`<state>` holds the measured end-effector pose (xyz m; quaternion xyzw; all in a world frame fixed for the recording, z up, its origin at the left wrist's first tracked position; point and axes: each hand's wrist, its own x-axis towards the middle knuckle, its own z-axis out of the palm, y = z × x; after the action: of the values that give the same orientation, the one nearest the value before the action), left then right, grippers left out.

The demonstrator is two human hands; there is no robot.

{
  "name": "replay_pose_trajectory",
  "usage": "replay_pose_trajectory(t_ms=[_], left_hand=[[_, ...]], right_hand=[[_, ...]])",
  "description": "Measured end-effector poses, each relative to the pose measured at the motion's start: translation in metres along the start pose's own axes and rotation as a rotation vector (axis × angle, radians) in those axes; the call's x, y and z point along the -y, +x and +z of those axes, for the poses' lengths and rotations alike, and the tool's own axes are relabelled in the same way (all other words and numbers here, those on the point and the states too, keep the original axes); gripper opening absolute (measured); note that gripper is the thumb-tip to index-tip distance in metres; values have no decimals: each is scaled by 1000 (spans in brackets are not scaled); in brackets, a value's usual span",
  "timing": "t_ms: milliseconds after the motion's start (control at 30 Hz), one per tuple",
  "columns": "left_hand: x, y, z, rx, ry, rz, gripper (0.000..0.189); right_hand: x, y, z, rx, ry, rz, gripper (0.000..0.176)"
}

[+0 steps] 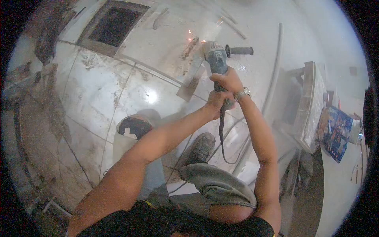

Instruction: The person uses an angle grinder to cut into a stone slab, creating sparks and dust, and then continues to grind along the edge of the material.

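Both hands hold a grinder [215, 59] out in front of the person, low over the tiled floor [98, 87]. The right hand [227, 81], a watch [242, 94] on its wrist, has its grip clenched round the grinder's body. The left hand [217, 102] sits just behind it, grip closed on the tail end, where the cord [221, 134] drops out and loops down across the floor.

The grinder's side handle [241, 50] sticks out to the right, and neither hand touches it. Its head meets the upper end of a pale slab [193, 79] that lies slantwise on the floor. Sparks [193, 39] fly from there, up and to the left. The disc itself is hidden, so the exact point of contact is hard to make out.

Two shoes [199, 148] stand on the tiles below the arms. A dark square opening [112, 25] lies at upper left. A stack of tiles [312, 102] leans at the right, with a colourful bag [335, 130] beside it.
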<state>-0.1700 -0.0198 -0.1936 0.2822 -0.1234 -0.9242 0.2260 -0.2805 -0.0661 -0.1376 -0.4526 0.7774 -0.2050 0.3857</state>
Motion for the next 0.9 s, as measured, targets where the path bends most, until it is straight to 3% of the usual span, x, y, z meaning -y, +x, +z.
replay_pose_trajectory(t_ms=[100,233,300,367,433,500,567,633,700,900], left_hand=[[9,3,-5,76,28,-36,16],[29,-23,14,-100,-73,45,12],[36,-22,11,-150,-127,72,11],[48,-8,-4,-32,-19,94,10],[36,4,-8,-14,27,61,11],[30,2,-5,11,79,40,12],[18,-11,15,-132,-47,15,17],[26,-26,21,-150,-58,38,17],[32,-25,18,-174,-74,58,18],[15,-6,15,49,15,52,20]], right_hand=[[-7,-5,1,6,34,-21,42],[-13,-17,3,134,-129,-64,42],[-15,-23,4,138,-46,-96,42],[-19,-22,6,138,40,-124,41],[-24,-5,7,9,-52,22,46],[-20,-3,2,35,-17,17,46],[-16,-4,-1,60,15,0,47],[-23,-10,6,133,-135,-105,46],[-24,-17,8,104,-34,-120,45],[-19,-1,-9,61,-19,57,44]])
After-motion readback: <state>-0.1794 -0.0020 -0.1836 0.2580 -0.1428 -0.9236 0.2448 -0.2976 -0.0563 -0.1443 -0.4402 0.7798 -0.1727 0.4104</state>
